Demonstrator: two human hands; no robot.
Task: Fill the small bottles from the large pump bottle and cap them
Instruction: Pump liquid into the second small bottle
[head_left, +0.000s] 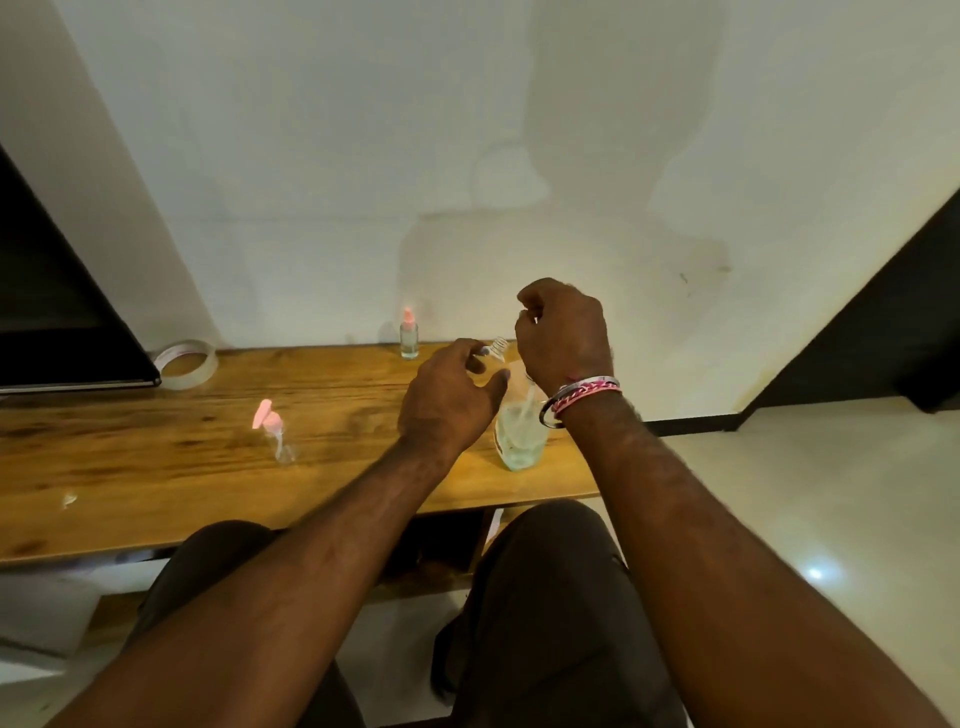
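Note:
The large clear pump bottle (519, 439) stands near the right end of the wooden table (156, 467), holding pale liquid and a dip tube. My right hand (563, 335) is curled over its top, so the pump head is almost fully hidden. My left hand (452, 397) pinches a small open bottle (496, 347), tilted, with its threaded neck pointing up toward my right hand. A small bottle with a pink cap (409, 335) stands upright at the back by the wall. A loose pink spray cap with its tube (270, 422) lies on the table to the left.
A roll of clear tape (187, 364) lies at the back left beside a dark screen (52, 312). The table's right end is just past the pump bottle. My knees are under the front edge.

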